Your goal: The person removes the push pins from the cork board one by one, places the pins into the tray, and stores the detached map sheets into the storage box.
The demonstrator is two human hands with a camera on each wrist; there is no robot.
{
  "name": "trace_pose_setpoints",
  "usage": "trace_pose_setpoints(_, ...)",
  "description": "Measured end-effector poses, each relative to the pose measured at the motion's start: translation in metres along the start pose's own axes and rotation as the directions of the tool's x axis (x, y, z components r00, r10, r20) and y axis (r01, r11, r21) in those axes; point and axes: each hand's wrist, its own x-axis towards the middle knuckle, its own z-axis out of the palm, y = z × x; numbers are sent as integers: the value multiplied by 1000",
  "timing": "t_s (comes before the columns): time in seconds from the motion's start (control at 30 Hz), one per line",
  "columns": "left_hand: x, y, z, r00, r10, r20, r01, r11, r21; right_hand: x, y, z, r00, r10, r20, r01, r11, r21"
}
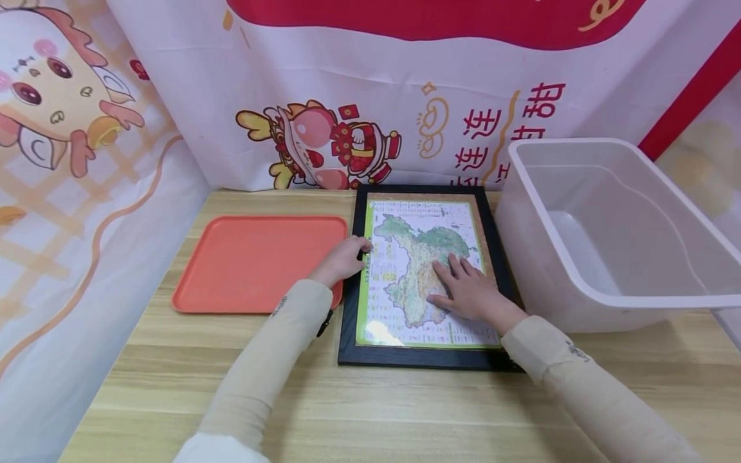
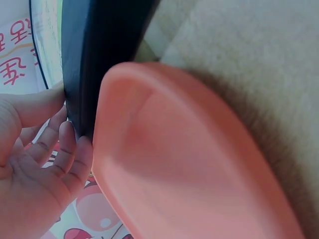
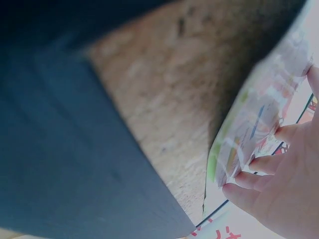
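Note:
A black picture frame (image 1: 428,358) with a cork-coloured backing (image 3: 149,114) lies on the table. Inside it is a glossy, green-edged map (image 1: 399,315), and a strip of backing shows along the map's right side. At the frame's left side, my left hand (image 1: 345,257) pinches the black border (image 2: 79,59), thumb on the upper face and fingers along the outer side. My right hand (image 1: 469,292) rests on the right half of the map with fingers spread; its fingertips (image 3: 244,177) touch the glossy surface. In the right wrist view, the map's near edge curves up off the backing.
An orange-red tray (image 1: 255,263) lies close to the frame's left side, partly under my left forearm. Right of the frame stands a deep white plastic bin (image 1: 550,257). Behind the wooden table (image 1: 347,411) hangs a printed cloth (image 1: 347,71).

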Motion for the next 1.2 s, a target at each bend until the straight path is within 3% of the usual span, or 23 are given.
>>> trace_pose_setpoints(0.37, 1, 8, -5, 999, -21, 50, 17, 998, 68, 0, -1, 0, 1000, -19, -8, 19, 1000, -14)
trace_pose_setpoints(0.67, 1, 14, -6, 995, -72, 69, 70, 997, 30, 0, -2, 0, 999, -38, -18, 38, 999, -28)
trace_pose_setpoints(1.2, 2, 14, -4, 994, -74, 75, 75, 997, -3, 1, -2, 0, 1000, -27, -9, 27, 999, -32)
